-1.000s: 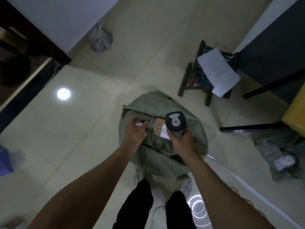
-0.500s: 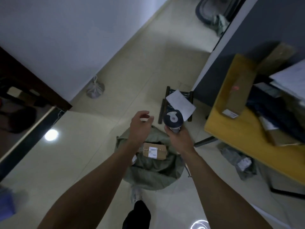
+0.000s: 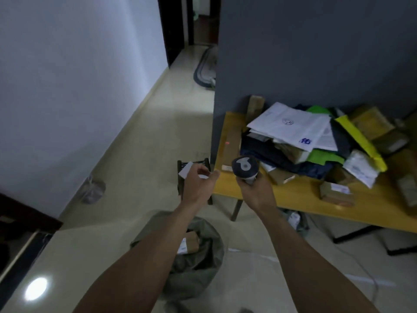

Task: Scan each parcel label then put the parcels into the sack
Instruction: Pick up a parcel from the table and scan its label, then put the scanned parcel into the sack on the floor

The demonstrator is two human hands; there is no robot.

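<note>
Gripping the dark grey handheld scanner [image 3: 244, 166], my right hand [image 3: 255, 193] aimed at the long brown cardboard parcel [image 3: 230, 145]; left hand [image 3: 198, 186] was empty, loosely curled. Probable next step: lift parcel, scan label.

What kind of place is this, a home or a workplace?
Likely a small parcel-handling room: a yellow table heaped with parcels, a handheld scanner in the right hand, and a green sack on the tiled floor holding a box.

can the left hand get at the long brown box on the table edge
Probably yes: the left hand is empty beside the table corner, and the long brown box lies along that edge, uncovered at this end.
</note>
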